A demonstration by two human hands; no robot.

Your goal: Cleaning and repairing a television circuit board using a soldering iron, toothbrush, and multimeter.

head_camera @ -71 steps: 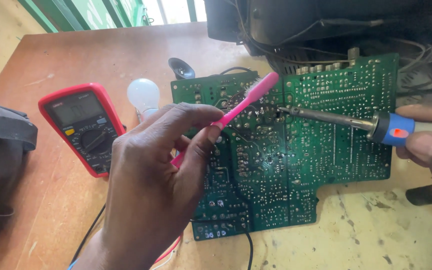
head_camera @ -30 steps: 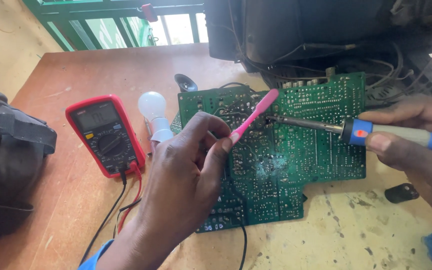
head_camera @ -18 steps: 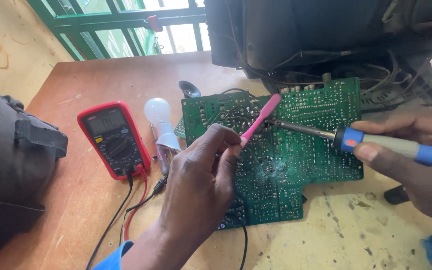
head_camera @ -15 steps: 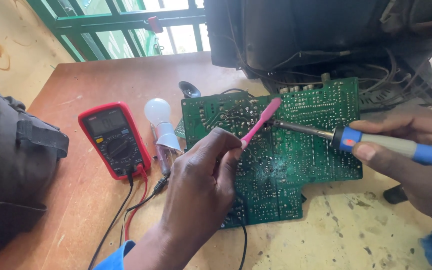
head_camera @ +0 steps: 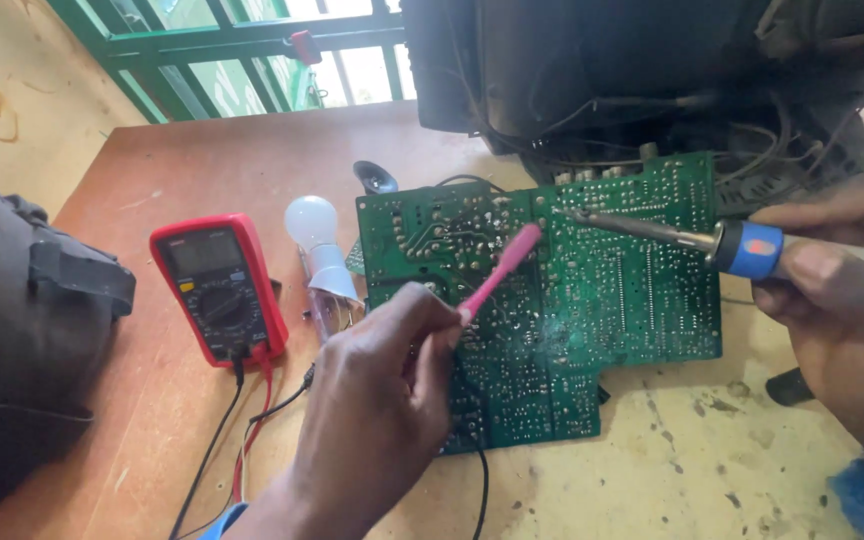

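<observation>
Two hands work over one green circuit board, each holding one tool.

The left hand point(head_camera: 377, 395) has its grip closed on one pink brush point(head_camera: 497, 272), whose long axis runs up and to the right from the grip, its tip on the circuit board point(head_camera: 592, 300). The right hand point(head_camera: 837, 300) grips one soldering iron point(head_camera: 672, 235), pointing left from that grip, its tip touching the board's upper edge. The brush tip is nearer to the left hand. One red multimeter point(head_camera: 217, 285) and one white bulb point(head_camera: 314, 235) lie left on the worktop point(head_camera: 202, 160).
</observation>
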